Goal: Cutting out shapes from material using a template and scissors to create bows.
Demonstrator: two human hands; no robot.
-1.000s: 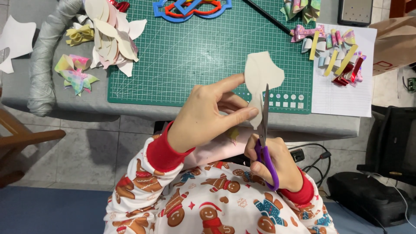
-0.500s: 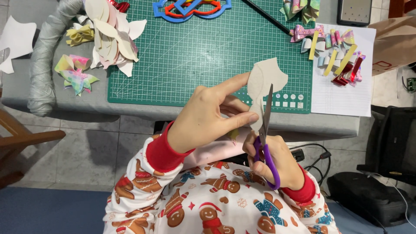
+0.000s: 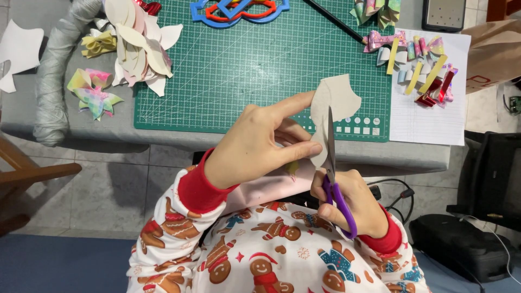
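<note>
A beige paper shape is being cut out with purple-handled scissors.

The flat beige paper piece with a lobed outline (image 3: 337, 103) is pinched between thumb and fingers of the left hand (image 3: 260, 146), above the near edge of the grey counter (image 3: 412, 154) and the green cutting mat (image 3: 255, 70). The right hand (image 3: 350, 206) is closed around the purple-handled scissors (image 3: 332, 173), whose blades point upward into the paper. The cutting seems to be in the middle; for the next snip, the paper probably must be turned slightly so the outline is followed.
</note>
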